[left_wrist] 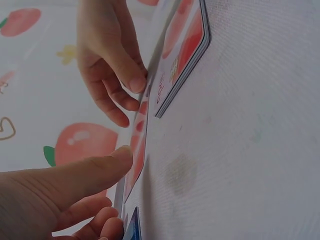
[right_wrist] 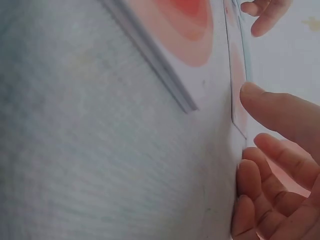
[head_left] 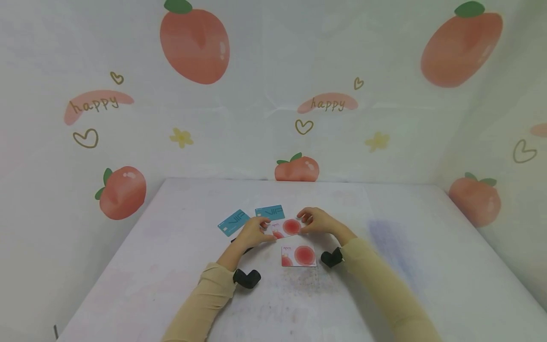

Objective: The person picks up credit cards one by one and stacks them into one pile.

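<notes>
A white card with red circles (head_left: 287, 228) lies flat between the two hands. My left hand (head_left: 253, 233) is at its left end, thumb touching or very near the edge and the other fingers loosely bent. At the right end is my right hand (head_left: 318, 221), fingers spread and relaxed; its thumb (right_wrist: 252, 95) is at the card's edge. Closer to me sits a small stack of matching red-and-white cards (head_left: 298, 256). Two teal cards lettered VIP, one card (head_left: 234, 223) tilted and another card (head_left: 270, 212) behind the white one, lie farther back.
A dark flat thing (head_left: 234, 240) is mostly hidden under the left hand; a blue edge (left_wrist: 133, 227) shows in the left wrist view. Black wrist cameras, the left camera (head_left: 247, 279) and right camera (head_left: 331, 258), hang over the white table (head_left: 342, 308). A fruit-printed curtain (head_left: 256, 118) stands behind.
</notes>
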Available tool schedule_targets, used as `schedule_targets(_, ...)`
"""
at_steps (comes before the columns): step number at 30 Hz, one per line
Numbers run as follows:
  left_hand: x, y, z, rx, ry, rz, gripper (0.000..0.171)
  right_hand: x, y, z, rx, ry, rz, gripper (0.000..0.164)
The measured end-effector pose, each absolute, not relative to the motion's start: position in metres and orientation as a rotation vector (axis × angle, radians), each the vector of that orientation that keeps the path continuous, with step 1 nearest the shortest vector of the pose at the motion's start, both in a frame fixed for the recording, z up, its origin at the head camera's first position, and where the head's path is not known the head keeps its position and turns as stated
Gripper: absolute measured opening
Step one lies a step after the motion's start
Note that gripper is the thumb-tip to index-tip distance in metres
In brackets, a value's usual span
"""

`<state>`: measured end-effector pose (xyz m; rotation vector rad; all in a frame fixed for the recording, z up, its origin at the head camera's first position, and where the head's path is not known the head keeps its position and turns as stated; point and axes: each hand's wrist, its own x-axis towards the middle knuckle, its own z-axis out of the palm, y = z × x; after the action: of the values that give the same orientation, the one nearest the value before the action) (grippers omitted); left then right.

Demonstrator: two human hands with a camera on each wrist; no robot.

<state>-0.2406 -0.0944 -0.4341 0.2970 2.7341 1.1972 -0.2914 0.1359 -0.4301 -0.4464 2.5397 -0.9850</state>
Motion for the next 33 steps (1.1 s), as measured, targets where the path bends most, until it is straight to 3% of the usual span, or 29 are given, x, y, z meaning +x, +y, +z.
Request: schedule_targets(33,-0.241,-0.082,-0.433,0.147,2.743,1.157,0.051,-0.294,0.132,-0.435,-0.355,2.526,-1.001,0.041)
